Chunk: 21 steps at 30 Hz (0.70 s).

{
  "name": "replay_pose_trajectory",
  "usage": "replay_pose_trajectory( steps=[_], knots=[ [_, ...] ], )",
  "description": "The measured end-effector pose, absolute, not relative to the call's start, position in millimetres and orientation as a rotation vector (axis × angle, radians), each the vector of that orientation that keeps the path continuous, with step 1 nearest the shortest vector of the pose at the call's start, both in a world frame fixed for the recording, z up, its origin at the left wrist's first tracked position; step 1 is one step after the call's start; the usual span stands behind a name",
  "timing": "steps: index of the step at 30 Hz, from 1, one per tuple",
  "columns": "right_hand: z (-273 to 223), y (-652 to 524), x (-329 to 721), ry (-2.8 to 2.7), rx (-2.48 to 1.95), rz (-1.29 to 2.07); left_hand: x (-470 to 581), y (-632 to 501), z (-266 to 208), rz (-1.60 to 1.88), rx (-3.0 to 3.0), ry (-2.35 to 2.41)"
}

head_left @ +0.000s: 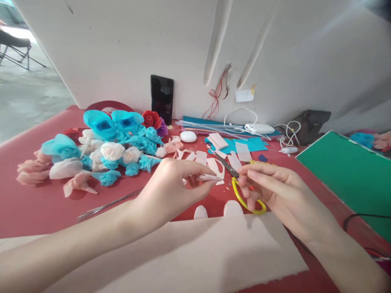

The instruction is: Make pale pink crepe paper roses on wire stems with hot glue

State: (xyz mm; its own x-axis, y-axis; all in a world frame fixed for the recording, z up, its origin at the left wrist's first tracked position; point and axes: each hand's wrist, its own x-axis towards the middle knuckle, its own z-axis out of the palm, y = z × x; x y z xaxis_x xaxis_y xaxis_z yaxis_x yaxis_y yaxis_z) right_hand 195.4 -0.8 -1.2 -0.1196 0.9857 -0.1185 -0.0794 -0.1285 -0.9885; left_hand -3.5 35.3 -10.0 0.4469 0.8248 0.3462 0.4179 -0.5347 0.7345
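Observation:
Between the thumb and fingers of my left hand is a small pale roll of paper, its tip pointing right. My right hand is raised just right of it, thumb and index finger pressed together; whatever they may hold is too small to see. Partly behind those fingers lies a pair of scissors with yellow handles. Pale paper strips and scraps are scattered beyond both hands. Below them, two rounded white petal pieces stick out at the edge of a large pale paper sheet.
Blue, white and pink paper flowers are heaped on the left of the red table. Thin wires lie nearby. A phone leans on the wall. A white glue gun is at the back, a green board at right.

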Motion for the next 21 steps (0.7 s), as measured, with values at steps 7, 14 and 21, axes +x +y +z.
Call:
replay_pose_trajectory(
  steps=[7, 14, 21],
  knots=[
    [1.9, -2.1, 192.7, -1.167, -1.222, 1.449, -3.8, 36.4, -12.1, 0.964, 2.163, 1.021],
    [1.1, -2.2, 191.6, -1.128, -1.088, 1.458, -3.3, 35.8, -10.2, 0.952, 2.165, 1.044],
    [-0.9, -4.8, 191.9, -1.144, -1.211, 1.381, -3.9, 38.6, -13.2, 0.968, 2.114, 1.034]
  ],
)
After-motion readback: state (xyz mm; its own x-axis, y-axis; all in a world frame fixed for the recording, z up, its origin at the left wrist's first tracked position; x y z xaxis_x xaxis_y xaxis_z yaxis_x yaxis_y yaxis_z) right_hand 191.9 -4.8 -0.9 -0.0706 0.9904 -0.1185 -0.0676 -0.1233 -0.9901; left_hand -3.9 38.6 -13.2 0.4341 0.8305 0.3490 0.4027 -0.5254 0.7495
